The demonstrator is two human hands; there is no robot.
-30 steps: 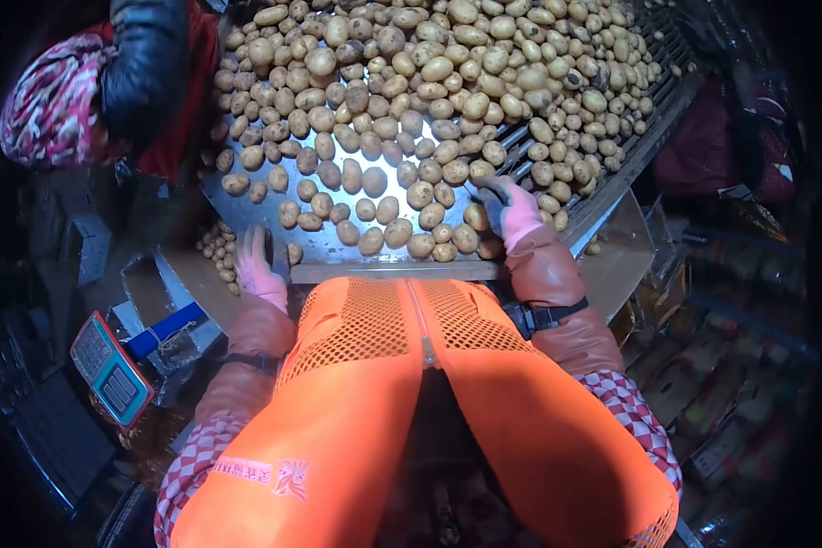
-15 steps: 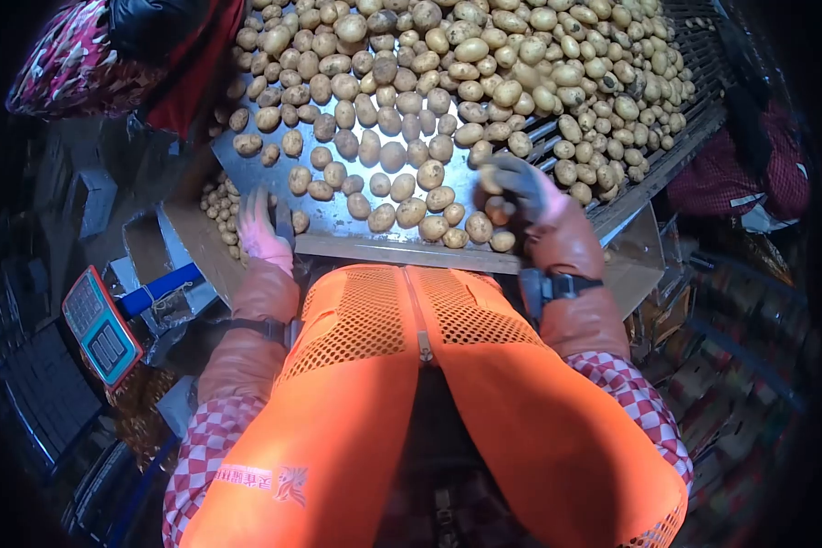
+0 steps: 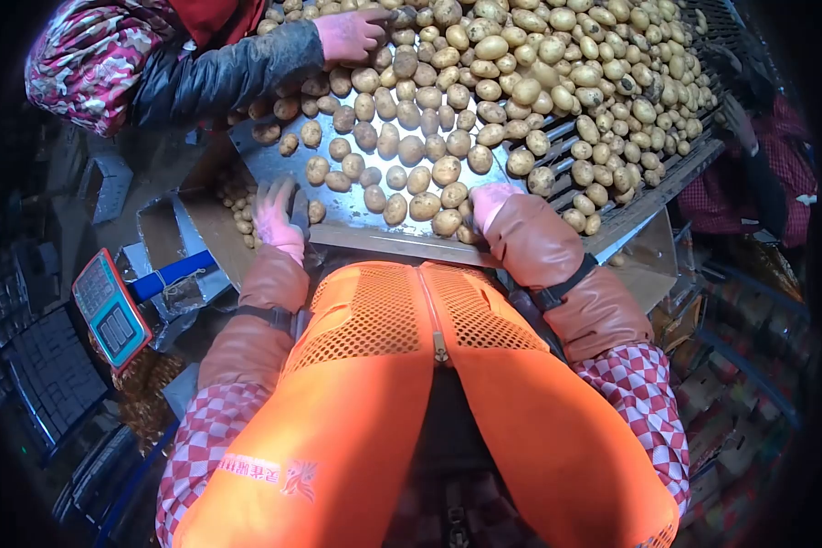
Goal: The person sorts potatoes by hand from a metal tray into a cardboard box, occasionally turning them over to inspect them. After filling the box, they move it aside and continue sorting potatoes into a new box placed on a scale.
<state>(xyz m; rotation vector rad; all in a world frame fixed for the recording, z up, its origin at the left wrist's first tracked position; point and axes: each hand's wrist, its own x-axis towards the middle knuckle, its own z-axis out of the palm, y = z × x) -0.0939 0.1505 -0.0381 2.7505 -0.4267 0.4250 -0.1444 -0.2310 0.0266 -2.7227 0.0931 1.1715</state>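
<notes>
My left hand (image 3: 281,219), in a pink and grey glove, rests with its fingers apart at the metal table's front left corner, beside a potato (image 3: 316,212). Nothing shows in its grasp. At the table's front right, my right hand (image 3: 491,205) is bent down next to potatoes (image 3: 447,222); its fingers are mostly hidden, so what it holds cannot be made out. Loose potatoes (image 3: 411,150) are spread over the shiny metal surface (image 3: 338,203) between and beyond my hands.
A large potato heap (image 3: 557,73) covers the slatted rack at the back right. Across the table a co-worker's gloved hand (image 3: 353,35) reaches over potatoes. Another person's hand (image 3: 738,123) is at the right edge. A scale (image 3: 111,310) and a box of small potatoes (image 3: 237,208) lie left.
My right hand has moved left along the front edge, and several potatoes near there are gone from view. The co-worker's arm has reached in from the upper left. The view has shifted slightly.
</notes>
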